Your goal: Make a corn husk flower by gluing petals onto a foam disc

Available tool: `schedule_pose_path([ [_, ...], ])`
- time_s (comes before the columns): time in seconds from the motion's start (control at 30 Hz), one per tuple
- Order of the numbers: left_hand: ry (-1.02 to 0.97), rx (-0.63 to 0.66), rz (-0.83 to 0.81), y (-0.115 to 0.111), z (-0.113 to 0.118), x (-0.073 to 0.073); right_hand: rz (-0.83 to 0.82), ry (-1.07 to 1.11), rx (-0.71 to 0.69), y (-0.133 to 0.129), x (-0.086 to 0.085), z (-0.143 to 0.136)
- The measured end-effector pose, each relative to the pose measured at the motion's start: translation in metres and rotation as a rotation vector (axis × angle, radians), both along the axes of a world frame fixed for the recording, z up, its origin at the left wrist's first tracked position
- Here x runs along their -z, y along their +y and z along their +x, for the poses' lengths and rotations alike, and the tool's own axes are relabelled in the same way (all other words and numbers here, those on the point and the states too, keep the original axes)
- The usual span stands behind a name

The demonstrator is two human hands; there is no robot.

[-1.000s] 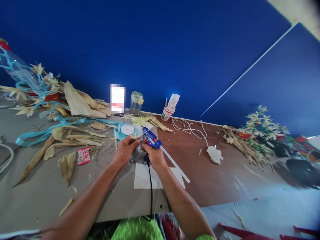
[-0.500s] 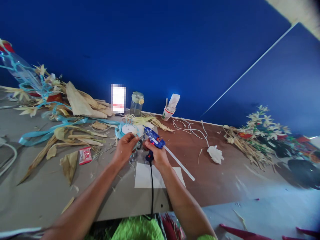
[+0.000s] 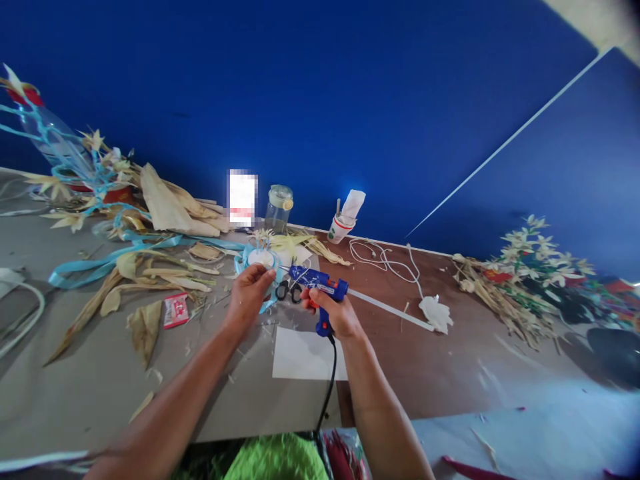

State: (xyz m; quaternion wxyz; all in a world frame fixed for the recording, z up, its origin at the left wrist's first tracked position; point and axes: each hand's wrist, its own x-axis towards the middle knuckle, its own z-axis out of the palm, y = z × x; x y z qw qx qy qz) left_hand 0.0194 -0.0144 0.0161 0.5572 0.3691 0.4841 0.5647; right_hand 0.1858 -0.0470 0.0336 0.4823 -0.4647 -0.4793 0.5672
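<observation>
My right hand [image 3: 336, 312] is wrapped round the grip of a blue hot glue gun [image 3: 320, 280]. A long pale glue stick [image 3: 390, 309] juts from the back of the gun, which lies nearly level with its nozzle toward my left hand. My left hand [image 3: 251, 291] is closed in a pinch beside the nozzle; what the fingertips hold is too small to make out. Just behind it sits a white spool [image 3: 262, 257] with light blue ribbon around it. The dark handles of a pair of scissors [image 3: 289, 291] show under the gun.
White paper [image 3: 305, 355] lies in front. Dried husks [image 3: 170, 200], blue ribbon [image 3: 90, 270] and a red packet [image 3: 175, 311] are at left. A glass jar [image 3: 279, 208] and a cup [image 3: 341, 228] stand behind. White cable [image 3: 385, 257], crumpled tissue [image 3: 436, 313] and artificial flowers [image 3: 537, 250] are at right.
The glue gun has turned from a steep slant to nearly level, and my right hand has moved right with it. The scissors' handles show more now. My left hand stays pinched near the spool.
</observation>
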Motion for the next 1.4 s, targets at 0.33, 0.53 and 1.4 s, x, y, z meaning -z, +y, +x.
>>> schedule_pose_path([
  [0.33,0.021,-0.020,0.004,-0.002,-0.002,-0.002,0.015,-0.369,-0.056,-0.007,-0.013,0.020],
  [0.53,0.051,0.010,0.048,-0.003,-0.002,0.000,0.047,-0.411,-0.102,-0.009,-0.013,0.018],
  [1.4,-0.031,-0.002,-0.008,-0.006,0.008,0.000,0.001,0.242,0.256,0.009,0.008,-0.024],
])
